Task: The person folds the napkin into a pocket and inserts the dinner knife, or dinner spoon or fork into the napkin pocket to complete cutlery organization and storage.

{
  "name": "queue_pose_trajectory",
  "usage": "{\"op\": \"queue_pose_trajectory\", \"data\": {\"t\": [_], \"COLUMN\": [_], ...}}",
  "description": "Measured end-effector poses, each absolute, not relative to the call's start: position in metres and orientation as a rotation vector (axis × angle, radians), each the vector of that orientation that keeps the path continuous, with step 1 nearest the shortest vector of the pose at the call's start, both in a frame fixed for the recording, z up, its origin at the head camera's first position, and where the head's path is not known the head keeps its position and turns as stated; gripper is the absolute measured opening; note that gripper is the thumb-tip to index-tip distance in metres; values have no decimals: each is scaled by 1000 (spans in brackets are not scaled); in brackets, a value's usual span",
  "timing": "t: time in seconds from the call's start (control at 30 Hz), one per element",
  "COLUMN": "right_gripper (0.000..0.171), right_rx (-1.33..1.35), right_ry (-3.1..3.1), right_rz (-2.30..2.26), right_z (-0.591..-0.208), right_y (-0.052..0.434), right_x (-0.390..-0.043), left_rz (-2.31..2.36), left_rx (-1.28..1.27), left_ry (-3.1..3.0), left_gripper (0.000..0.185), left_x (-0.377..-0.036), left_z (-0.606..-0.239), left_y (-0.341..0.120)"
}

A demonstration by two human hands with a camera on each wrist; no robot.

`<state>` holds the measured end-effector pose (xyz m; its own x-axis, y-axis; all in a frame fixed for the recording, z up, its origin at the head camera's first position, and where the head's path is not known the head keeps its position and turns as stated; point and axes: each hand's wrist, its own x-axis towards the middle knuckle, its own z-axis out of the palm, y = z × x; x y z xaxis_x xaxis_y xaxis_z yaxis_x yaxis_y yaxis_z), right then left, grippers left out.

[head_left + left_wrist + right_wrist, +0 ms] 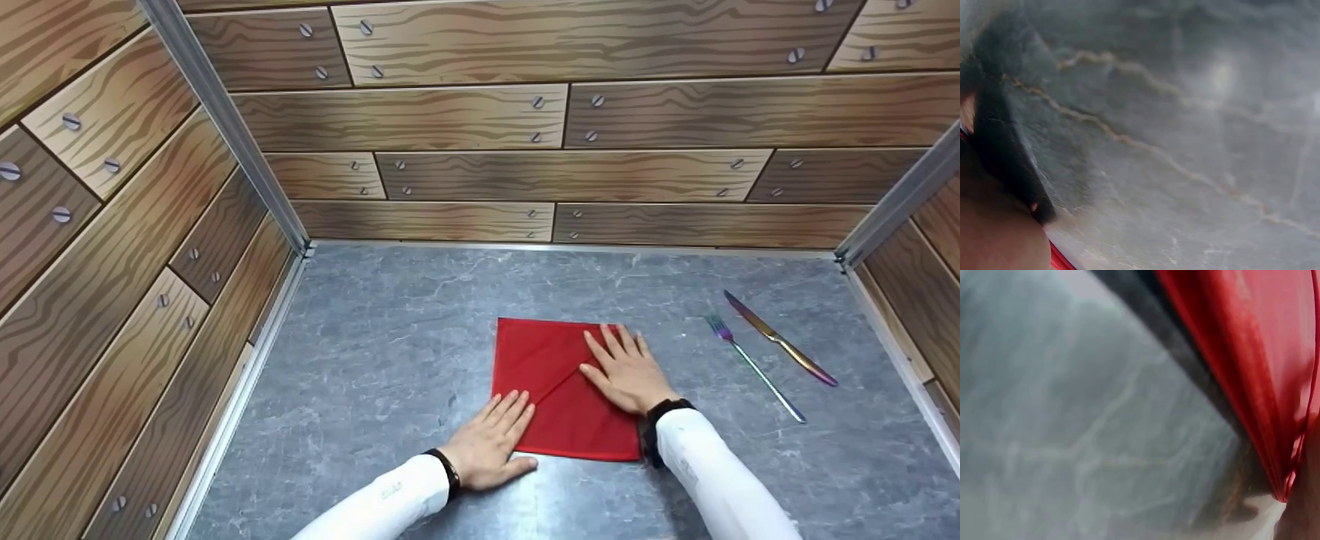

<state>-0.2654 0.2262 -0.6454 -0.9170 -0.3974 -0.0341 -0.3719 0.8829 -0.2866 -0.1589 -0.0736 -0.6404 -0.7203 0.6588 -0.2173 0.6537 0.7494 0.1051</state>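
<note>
A red napkin [551, 375] lies on the grey marble-look tabletop [390, 352], with a diagonal fold line running across it. My left hand [491, 442] lies flat, its straight fingers pressing the napkin's lower left corner. My right hand [626, 367] lies flat on the napkin's right side, fingers spread and straight. In the right wrist view the napkin's red edge [1241, 371] fills the upper right, close and blurred. The left wrist view shows mostly tabletop [1185, 140] and a sliver of red napkin [1058, 260] at the bottom left.
A fork [754, 366] and a knife [780, 337] with iridescent finish lie on the table right of the napkin. Wood-plank printed walls [525, 135] enclose the table at the back, left and right.
</note>
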Motion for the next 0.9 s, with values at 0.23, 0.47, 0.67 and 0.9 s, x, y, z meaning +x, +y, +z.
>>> {"op": "queue_pose_trajectory", "data": {"t": [0.23,0.47,0.67,0.9], "right_gripper": [75,75,78,78], "right_rx": [-538,-544,-528,-514], "right_ry": [2925,2900,2888,2864], "right_rz": [-529,-538,-494,-482], "right_z": [-646,-649,-652,-654], "right_y": [228,228,229,231], "right_x": [-268,-272,-274,-274], "left_rz": [37,32,40,47], "left_rx": [1025,1019,1023,1020], "left_ry": [2704,2713,2714,2704], "left_gripper": [84,85,84,84], "left_x": [-158,-158,-159,-159], "left_z": [-639,-640,-640,-640], "left_y": [-73,-74,-75,-74]}}
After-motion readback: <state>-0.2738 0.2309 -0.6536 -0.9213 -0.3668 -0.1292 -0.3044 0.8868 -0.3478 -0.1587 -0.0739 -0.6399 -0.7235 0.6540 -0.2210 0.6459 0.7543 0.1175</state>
